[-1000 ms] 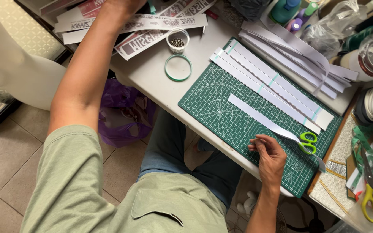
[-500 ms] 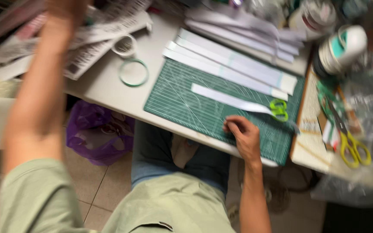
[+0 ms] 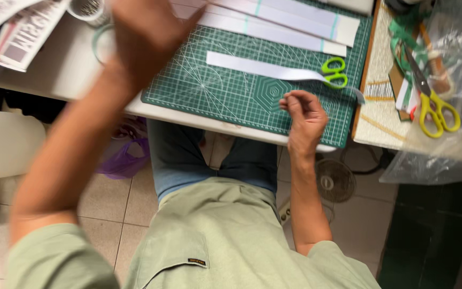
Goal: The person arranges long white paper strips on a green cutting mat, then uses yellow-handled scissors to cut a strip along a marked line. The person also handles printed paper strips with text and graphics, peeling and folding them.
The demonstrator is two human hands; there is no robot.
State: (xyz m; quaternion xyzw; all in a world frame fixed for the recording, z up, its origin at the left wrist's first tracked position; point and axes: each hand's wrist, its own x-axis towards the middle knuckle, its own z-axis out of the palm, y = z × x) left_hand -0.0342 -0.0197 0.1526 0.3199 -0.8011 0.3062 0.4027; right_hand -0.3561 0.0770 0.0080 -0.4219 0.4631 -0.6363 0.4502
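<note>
So compared to a second ago, the left hand [image 3: 145, 32] has swung back from the far printed papers [image 3: 20, 32] and now blurs over the green cutting mat [image 3: 231, 91]'s left edge; can't tell its grip. The right hand [image 3: 305, 115] stays loosely curled, empty, on the mat's near edge, just below the white paper strip [image 3: 263, 68] and green scissors [image 3: 335, 72].

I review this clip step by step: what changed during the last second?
The left hand came back from the printed papers toward the green cutting mat, holding nothing. The right hand stayed loosely curled on the mat beside the green scissors and white strip.
</note>
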